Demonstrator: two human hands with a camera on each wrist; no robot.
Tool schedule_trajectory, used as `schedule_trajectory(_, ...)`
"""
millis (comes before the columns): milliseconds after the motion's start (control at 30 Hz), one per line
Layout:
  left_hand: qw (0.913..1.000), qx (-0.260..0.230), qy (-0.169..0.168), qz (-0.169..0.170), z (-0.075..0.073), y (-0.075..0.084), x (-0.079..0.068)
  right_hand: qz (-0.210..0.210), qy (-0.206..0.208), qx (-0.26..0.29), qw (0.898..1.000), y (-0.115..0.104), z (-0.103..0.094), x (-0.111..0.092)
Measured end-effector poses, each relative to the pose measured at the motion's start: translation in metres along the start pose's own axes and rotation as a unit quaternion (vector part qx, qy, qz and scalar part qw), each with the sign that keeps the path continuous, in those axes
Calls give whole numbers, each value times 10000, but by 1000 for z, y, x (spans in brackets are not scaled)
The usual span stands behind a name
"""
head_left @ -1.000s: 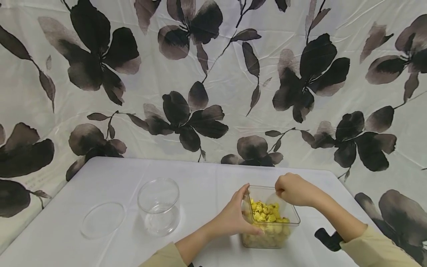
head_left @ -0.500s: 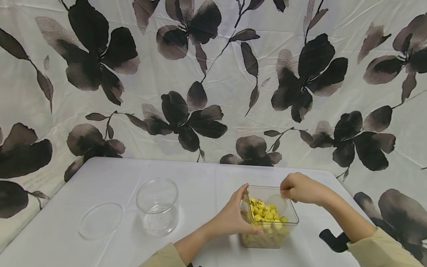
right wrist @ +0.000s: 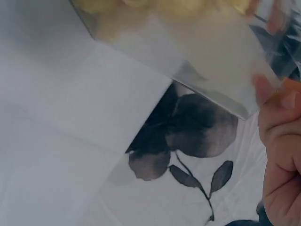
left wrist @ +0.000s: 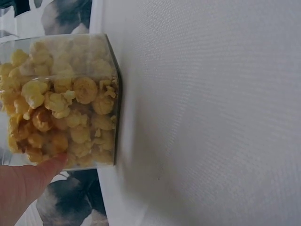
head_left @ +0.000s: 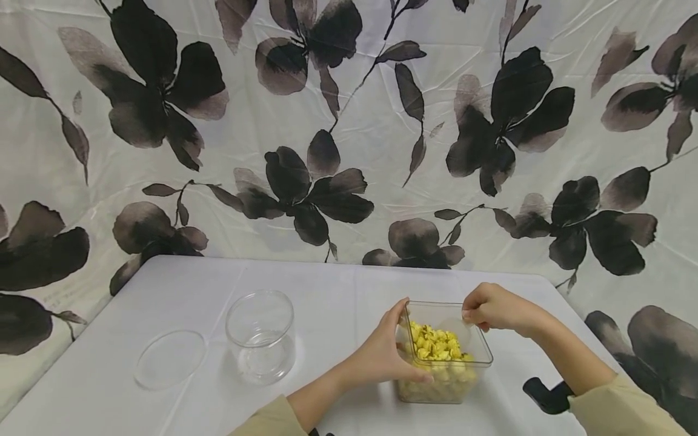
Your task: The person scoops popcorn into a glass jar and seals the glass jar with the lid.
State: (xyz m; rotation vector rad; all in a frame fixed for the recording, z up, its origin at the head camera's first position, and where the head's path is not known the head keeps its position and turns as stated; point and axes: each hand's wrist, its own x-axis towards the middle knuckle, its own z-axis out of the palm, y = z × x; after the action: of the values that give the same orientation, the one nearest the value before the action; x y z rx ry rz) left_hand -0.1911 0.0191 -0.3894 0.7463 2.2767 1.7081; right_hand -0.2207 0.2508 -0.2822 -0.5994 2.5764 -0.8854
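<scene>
A clear square plastic container (head_left: 436, 396) stands on the table, partly filled with yellow popcorn (head_left: 436, 342). My left hand (head_left: 373, 354) grips its left side, thumb on the near wall and fingertips at the far left corner. In the left wrist view a fingertip (left wrist: 54, 165) presses the clear wall. At the container's right rim, my right hand (head_left: 496, 309) has its fingers curled and pinches a pale translucent rounded piece (head_left: 458, 330), which reaches down inside beside the popcorn. The right wrist view shows this pale piece (right wrist: 225, 52) blurred through the wall; its exact kind is unclear.
A clear round jar (head_left: 260, 339) stands uncovered left of the container. Farther left a clear round lid (head_left: 170, 360) lies flat. White cloth covers the table (head_left: 327, 290), and a floral curtain (head_left: 403, 121) hangs behind it. A black strap-like object (head_left: 547, 396) shows by the right forearm.
My right hand has shifted slightly right to the container's right rim, and the pale piece has moved with it. The left hand keeps its grip on the container, which stays in place.
</scene>
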Motion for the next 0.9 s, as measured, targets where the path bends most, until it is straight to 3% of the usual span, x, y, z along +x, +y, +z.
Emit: schedule_trajectory(900, 10000, -29, 2, 61, 0, -1, 1, 269, -88, 511, 9983, 2, -3, -1)
